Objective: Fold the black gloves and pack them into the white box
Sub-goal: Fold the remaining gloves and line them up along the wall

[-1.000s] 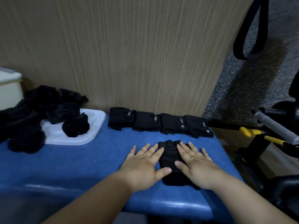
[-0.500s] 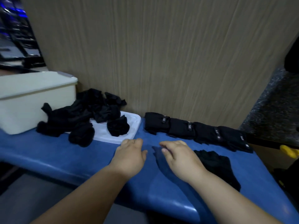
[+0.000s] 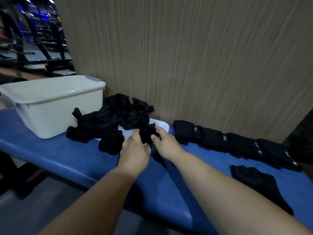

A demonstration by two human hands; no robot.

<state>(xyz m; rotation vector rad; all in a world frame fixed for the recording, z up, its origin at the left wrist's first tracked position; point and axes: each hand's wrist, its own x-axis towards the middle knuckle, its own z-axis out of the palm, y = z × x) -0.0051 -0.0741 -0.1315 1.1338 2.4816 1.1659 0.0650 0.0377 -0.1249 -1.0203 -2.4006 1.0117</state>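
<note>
step: fetching the next loose glove from the pile; no fold begun on it
left hand (image 3: 133, 150): thumb touching the crumpled glove (image 3: 147, 135); fingers hidden behind the hand, so i cannot tell if it grips
right hand (image 3: 165, 145): thumb and forefinger spread against the same glove, not clamped
gloves: loose pile (image 3: 108, 116) on the white lid (image 3: 163, 125) beside the white box (image 3: 50, 107); folded row (image 3: 237, 145) along the wall; one flat glove (image 3: 259, 182) on the blue bench (image 3: 67, 160)
next: i'd pinch firmly and lift it clear — neighbours may snag — then lay it flat on the bench
</note>
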